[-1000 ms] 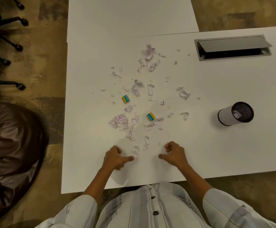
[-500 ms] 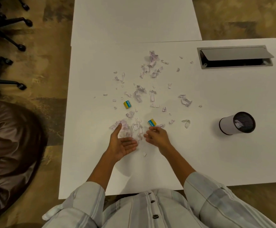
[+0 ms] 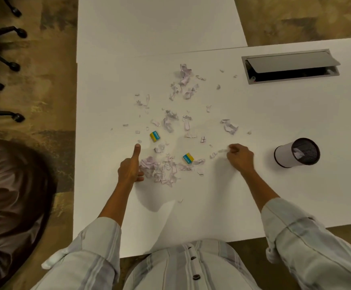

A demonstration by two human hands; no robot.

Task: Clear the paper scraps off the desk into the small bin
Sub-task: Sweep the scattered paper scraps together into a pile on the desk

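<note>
step: gathering scraps | left hand (image 3: 129, 169) flat, fingers apart, walling the pile (image 3: 163, 169) on the counter (image 3: 254, 195) | right hand (image 3: 240, 157) pinched, probably on a scrap | next: carry to bin (image 3: 297, 152)

The big white flat surface (image 3: 254, 195) holds many small torn pale paper scraps (image 3: 164, 168), two little yellow-and-blue boxes (image 3: 155, 136), and a small white round bin (image 3: 296, 152) lying on its side.

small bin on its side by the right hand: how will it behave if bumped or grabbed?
The small bin is a cylinder lying on its side on the desk, so it probably rolls if nudged. It looks thin-walled and nearly empty, so likely light. Its open mouth may spill the scrap inside.
</note>
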